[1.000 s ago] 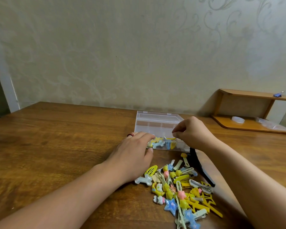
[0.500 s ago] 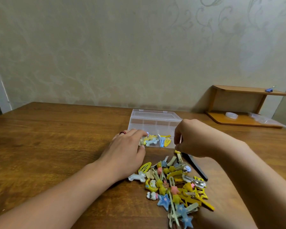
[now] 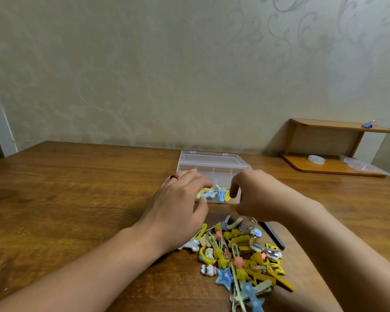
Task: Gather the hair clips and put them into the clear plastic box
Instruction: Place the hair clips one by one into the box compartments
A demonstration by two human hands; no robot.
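Note:
The clear plastic box (image 3: 212,164) stands open in the middle of the table, lid tipped back, with several yellow and blue hair clips (image 3: 214,194) inside at the front. My left hand (image 3: 180,208) grips the box's front left corner, fingers over the rim and thumb on the front wall. My right hand (image 3: 257,197) hovers at the box's front right with fingers curled downward. A yellow clip (image 3: 233,207) peeks out under its fingertips; whether it is gripped is hidden. A pile of loose hair clips (image 3: 241,255) lies on the table close to me.
A black comb-like clip (image 3: 274,236) lies right of the pile, partly under my right wrist. A small wooden shelf (image 3: 338,128) stands at the back right against the wall, with a tape roll (image 3: 316,159) and a plastic bag (image 3: 360,165) on its lower board.
My right hand has drawn back from over the box and dropped to its front right edge. My left hand has stayed on the box. The camera has tilted slightly.

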